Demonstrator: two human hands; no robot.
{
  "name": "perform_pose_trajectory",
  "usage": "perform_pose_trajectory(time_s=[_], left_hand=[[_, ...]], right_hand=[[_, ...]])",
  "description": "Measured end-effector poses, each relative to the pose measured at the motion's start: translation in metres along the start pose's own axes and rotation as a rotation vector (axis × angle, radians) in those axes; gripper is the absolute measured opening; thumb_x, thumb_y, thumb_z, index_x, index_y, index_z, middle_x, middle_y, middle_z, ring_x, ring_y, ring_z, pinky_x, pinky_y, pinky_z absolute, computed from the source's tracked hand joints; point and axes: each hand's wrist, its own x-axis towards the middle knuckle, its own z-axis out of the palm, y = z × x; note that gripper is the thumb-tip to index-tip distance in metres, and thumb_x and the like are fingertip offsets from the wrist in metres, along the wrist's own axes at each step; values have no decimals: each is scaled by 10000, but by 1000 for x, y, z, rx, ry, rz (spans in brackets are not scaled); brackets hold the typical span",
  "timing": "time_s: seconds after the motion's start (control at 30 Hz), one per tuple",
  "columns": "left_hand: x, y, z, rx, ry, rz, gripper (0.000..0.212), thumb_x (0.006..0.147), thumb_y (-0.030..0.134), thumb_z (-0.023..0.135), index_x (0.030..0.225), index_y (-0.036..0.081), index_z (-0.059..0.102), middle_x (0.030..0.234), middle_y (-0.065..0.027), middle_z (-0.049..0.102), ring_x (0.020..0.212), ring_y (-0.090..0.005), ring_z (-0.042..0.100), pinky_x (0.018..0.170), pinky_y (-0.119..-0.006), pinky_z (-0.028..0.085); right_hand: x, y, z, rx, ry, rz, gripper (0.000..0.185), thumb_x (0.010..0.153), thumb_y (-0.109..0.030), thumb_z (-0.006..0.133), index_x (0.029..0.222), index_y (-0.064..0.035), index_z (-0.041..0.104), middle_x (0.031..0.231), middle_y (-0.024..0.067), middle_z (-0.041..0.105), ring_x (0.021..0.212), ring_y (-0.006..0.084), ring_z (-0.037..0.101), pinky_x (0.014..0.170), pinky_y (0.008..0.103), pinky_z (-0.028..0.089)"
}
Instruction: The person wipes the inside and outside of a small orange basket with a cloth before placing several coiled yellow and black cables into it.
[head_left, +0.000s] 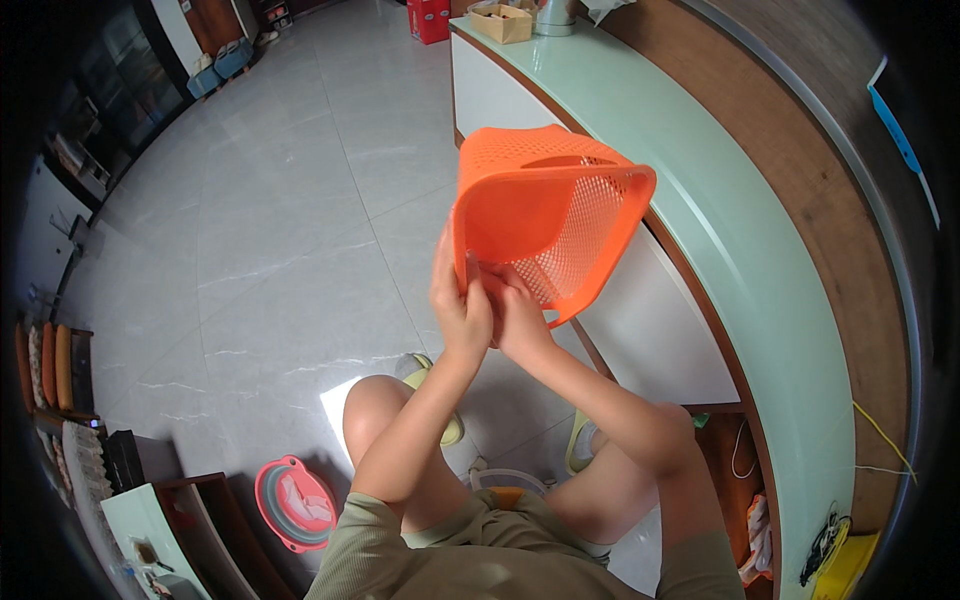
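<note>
An orange perforated plastic basket (517, 214) is held up before me, tipped so that its open mouth faces me. My left hand (457, 300) grips the near-left corner of its rim, with the thumb inside and the fingers along the outer side. Close beside it, my right hand (517, 307) takes hold of the lower rim next to a handle slot. Some of its fingers reach over into the basket. The basket's inside looks bare where I can see it; its base is partly out of sight.
A long cabinet with a pale green top (720, 225) curves along the right. Low on the left, a pink collapsible basin (296, 502) with a pink cloth in it sits on the grey tiled floor (270, 247). A small cabinet (135, 517) stands at lower left. A cardboard box (501, 22) lies on the green top.
</note>
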Motion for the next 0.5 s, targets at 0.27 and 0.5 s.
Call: perform_pose_trajectory(time_s=[0.27,0.5], left_hand=[[4,-10,-9,-97,133,-103,245,945,65,460,1174,-16,490,1041,-58,563,898,-90,500,771,-209,406],[5,-13,-12,-92,143,-164,320,906,4,436,1220,-47,473,1226,-155,500,1130,-236,465,943,-315,353]], right_hand=[[-5,-19,-1,340,-27,101,299,874,-93,509,1152,2,569,1163,190,541,1063,355,547,884,399,451],[-15,-24,-4,-58,-24,-108,328,757,-20,540,1073,31,611,1160,165,525,1024,332,524,837,397,470]])
